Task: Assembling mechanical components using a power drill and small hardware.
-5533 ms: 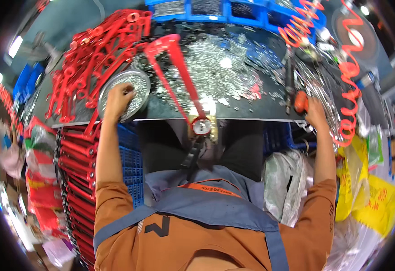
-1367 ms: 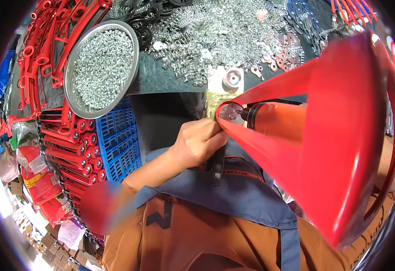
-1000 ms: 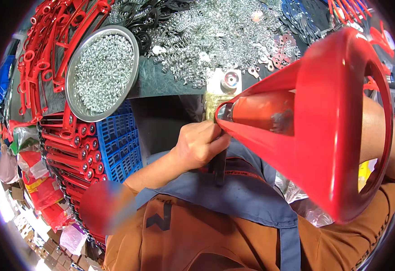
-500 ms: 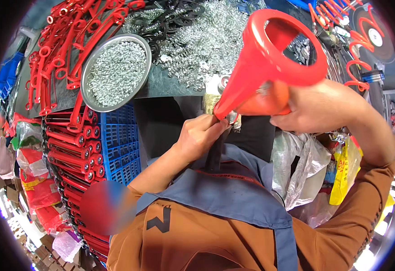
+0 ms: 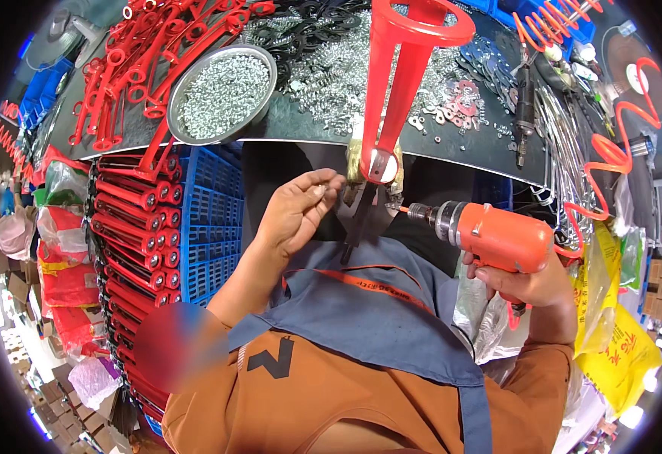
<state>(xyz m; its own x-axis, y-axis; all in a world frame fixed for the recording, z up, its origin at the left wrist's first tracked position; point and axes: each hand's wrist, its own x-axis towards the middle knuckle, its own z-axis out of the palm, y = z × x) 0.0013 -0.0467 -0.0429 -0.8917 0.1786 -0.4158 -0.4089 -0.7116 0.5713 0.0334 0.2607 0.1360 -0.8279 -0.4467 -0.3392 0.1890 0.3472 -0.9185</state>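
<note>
My right hand [image 5: 524, 286] grips an orange-red pistol-grip power driver [image 5: 501, 234]. Its bit points left, close to the lower end of a red part with a ring-shaped top [image 5: 422, 29]. That part stands in a fixture [image 5: 354, 155] at the table's front edge, with a round white-and-metal face at its lower end. Left of the fixture, my left hand [image 5: 298, 214] is closed in a pinch, apart from the red part. Something small and pale shows at its fingers, too small to name.
A metal bowl of small shiny parts [image 5: 223, 92] stands on the table beside a pile of red arms [image 5: 130, 64]. Loose springs [image 5: 331, 79] and washers [image 5: 459, 106] are heaped behind. Blue crates [image 5: 211, 227] and stacked red parts flank my left; a coiled red hose [image 5: 611, 170] hangs right.
The red part, earlier tilted across the front of my right hand, now stands upright in the fixture. My left hand has come off its lower end; my right hand has lowered, the driver now in plain sight.
</note>
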